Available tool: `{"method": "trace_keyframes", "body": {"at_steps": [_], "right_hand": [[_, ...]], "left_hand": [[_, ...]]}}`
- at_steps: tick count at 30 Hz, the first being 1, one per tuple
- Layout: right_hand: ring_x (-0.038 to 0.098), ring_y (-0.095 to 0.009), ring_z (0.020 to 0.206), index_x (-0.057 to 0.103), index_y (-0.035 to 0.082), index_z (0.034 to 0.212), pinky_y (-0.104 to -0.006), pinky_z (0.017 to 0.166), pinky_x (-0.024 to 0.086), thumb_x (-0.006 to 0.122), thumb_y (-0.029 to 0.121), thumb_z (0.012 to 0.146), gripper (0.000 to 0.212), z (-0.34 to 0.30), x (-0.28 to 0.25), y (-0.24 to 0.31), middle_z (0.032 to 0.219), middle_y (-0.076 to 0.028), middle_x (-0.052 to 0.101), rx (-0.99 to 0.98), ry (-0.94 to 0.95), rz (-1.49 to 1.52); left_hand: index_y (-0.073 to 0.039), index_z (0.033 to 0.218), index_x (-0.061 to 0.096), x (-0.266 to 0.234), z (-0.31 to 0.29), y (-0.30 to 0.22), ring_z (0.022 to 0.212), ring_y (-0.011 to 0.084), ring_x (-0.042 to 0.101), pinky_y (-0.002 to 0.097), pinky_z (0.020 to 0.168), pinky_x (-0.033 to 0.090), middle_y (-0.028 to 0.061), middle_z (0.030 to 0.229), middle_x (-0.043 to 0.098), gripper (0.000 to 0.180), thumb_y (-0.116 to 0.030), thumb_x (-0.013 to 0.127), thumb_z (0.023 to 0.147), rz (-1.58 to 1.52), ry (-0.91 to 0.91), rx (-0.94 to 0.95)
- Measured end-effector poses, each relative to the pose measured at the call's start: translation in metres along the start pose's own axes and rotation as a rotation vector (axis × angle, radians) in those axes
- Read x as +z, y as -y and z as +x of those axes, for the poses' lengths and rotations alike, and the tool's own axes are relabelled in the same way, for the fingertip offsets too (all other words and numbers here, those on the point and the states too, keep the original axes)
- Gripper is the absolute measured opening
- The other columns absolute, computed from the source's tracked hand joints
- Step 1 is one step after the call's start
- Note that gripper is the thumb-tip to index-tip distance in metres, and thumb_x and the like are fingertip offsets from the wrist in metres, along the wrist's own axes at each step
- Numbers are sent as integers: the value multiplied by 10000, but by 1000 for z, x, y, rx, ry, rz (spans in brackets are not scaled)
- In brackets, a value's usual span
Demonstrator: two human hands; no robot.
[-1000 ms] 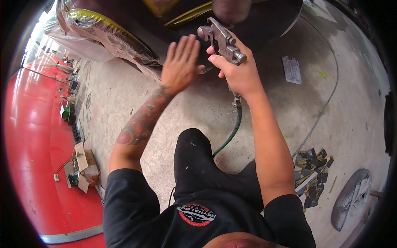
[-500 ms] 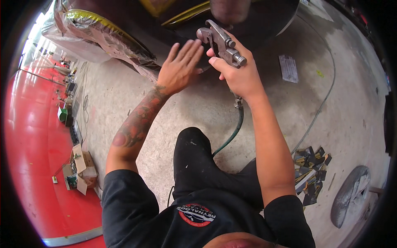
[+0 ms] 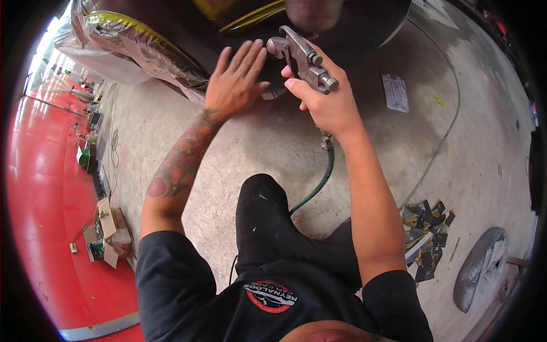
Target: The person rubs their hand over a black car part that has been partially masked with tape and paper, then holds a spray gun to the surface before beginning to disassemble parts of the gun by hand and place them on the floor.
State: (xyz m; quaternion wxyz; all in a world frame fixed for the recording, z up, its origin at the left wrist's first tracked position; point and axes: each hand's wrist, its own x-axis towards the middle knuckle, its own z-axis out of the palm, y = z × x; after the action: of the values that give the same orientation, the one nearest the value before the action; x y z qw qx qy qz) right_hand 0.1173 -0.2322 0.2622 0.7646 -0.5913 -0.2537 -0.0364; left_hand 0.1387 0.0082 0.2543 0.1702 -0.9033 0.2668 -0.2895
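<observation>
Above concrete floor (image 3: pixel 245 145), clasps a metal spray gun (image 3: pixel 305 50) in the right grip (image 3: pixel 330 105), near a dark car panel (image 3: pixel 367 28); spreads the left grip (image 3: pixel 235 84) empty beside the gun. Probably rigid, fairly heavy; best taken above the green hose (image 3: pixel 328 169), allowing for drag.

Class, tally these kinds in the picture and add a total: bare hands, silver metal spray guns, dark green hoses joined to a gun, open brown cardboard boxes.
Bare hands: 2 (left hand, right hand)
Silver metal spray gun: 1
Dark green hose: 1
Open brown cardboard box: 1
Total: 5
</observation>
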Motion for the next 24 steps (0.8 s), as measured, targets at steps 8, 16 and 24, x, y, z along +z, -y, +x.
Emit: {"method": "trace_keyframes", "body": {"at_steps": [8, 16, 24], "right_hand": [[658, -121, 891, 537, 55, 1396, -280, 830, 539, 625, 24, 851, 553, -2, -4, 7, 1065, -79, 697, 7, -1, -18], [633, -89, 838, 549, 73, 1392, -262, 692, 554, 639, 42, 849, 551, 0, -9, 12, 999, -37, 693, 31, -38, 26], [611, -75, 759, 563, 122, 1392, -244, 568, 520, 646, 74, 841, 559, 4, -20, 15, 976, -25, 693, 19, -97, 41]], "left_hand": [[-58, 1554, 326, -12, -18, 31, 1512, 275, 275, 520, 1203, 205, 117, 1635, 297, 802, -444, 637, 923, 180, -44, -223], [-8, 1539, 322, -5, 6, 27, 1508, 322, 271, 547, 1197, 201, 175, 1625, 289, 853, -512, 624, 920, 234, -124, -264], [-11, 1525, 349, -4, 73, 11, 1486, 356, 298, 513, 1188, 248, 187, 1611, 307, 862, -514, 656, 895, 179, -234, -65]]}}
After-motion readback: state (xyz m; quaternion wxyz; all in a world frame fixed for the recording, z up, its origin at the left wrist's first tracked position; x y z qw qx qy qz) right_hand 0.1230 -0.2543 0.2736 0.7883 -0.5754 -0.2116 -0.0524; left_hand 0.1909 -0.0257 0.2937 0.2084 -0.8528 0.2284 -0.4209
